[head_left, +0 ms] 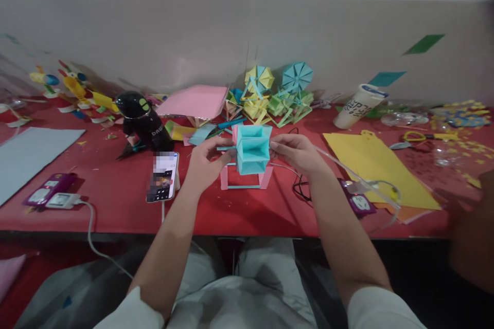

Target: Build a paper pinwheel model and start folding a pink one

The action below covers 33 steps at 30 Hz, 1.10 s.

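Observation:
A light-blue folded-paper wheel (253,150) with open pockets facing me is held between my two hands at the middle of the table. My left hand (210,162) is closed at its left side, thumb and forefinger around a thin blue paper stick (226,148) that juts out there. On the other side, my right hand (296,153) pinches close to the wheel's right edge; its fingertips are partly hidden. Below the wheel stands a pink paper frame (265,178) joined by blue bars, its upper part covered by the wheel.
A phone (164,177) leans left of my hands, before a black bottle (144,121). Folded-paper models (276,95) stand behind. Yellow sheets (378,169), a paper cup (358,107), yellow scissors (415,137) and a purple power strip (357,199) lie to the right. Cables cross the red table.

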{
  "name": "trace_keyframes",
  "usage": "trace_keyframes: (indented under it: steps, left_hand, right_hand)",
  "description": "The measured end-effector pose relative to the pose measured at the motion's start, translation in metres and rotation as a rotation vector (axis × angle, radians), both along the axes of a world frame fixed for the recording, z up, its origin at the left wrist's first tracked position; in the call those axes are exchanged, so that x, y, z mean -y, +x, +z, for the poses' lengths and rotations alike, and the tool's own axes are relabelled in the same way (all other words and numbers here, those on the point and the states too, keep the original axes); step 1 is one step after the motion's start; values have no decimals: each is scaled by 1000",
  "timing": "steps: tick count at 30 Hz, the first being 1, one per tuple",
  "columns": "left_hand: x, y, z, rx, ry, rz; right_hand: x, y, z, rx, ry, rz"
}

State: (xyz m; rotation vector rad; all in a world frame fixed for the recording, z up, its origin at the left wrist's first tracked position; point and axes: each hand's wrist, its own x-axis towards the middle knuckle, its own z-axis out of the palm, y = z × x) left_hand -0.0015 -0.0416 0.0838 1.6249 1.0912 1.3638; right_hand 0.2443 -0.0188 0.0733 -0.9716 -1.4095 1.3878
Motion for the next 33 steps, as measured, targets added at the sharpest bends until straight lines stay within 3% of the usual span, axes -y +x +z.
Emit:
trace_keyframes:
  steps: [12, 16, 22, 27, 33]
  left_hand:
    - [-23, -2, -14, -86, 22, -16]
    - [-25, -8, -23, -37, 9, 103]
    - [-37, -23, -68, 113, 15, 258]
    - [-44, -30, -103, 242, -75, 166]
    - [-41, -29, -115, 358, -181, 55]
  right_hand:
    - [-10, 2, -28, -79, -7, -104]
    - [-10, 3, -42, -145, -102, -143]
    - [-7, 2, -56, -171, -179, -154]
    - [-5, 0, -69, -200, -204, -184]
    - [-2, 1, -85, -212, -181, -165]
